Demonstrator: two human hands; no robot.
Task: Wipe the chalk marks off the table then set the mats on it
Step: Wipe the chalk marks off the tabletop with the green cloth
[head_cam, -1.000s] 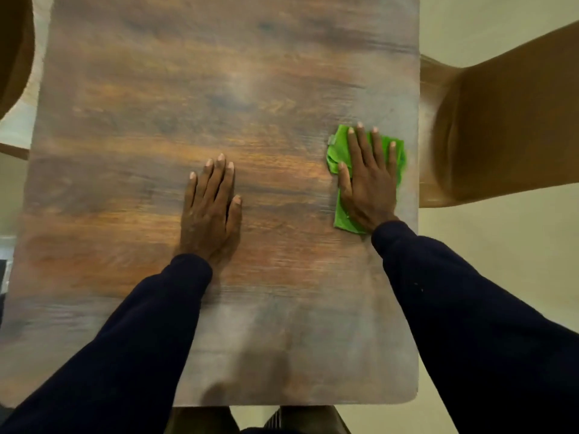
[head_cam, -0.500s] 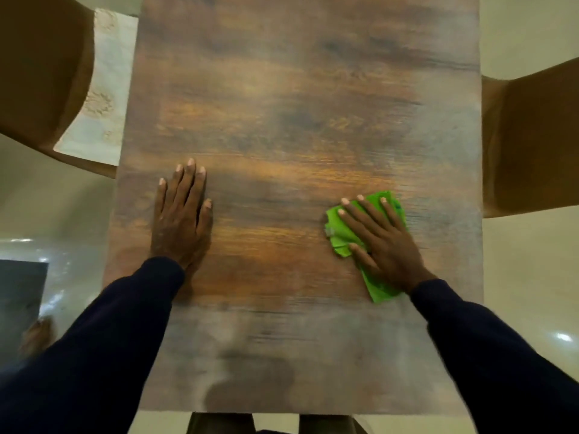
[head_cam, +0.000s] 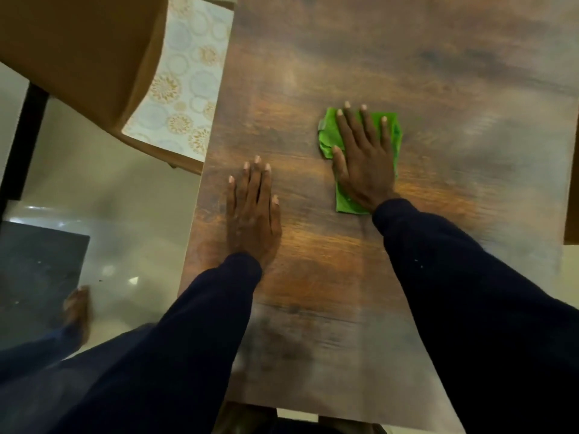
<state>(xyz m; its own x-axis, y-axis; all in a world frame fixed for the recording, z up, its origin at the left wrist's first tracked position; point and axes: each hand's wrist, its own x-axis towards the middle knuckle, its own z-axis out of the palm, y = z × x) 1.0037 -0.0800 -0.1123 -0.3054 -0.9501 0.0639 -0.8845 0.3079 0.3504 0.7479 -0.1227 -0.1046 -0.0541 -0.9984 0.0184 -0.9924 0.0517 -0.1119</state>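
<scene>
Under right hand (head_cam: 365, 170), green cloth (head_cam: 328, 136), lengthwise near-to-far

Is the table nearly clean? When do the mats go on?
No sharp chalk lines show on the table, only pale smears. The right hand presses the green cloth flat, wiping; the left hand rests on the wood. Left: setting the mats; a patterned mat seems to lie on the chair.

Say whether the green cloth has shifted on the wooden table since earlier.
Yes: the green cloth slid left along the wooden table, from its right edge toward the middle.
</scene>
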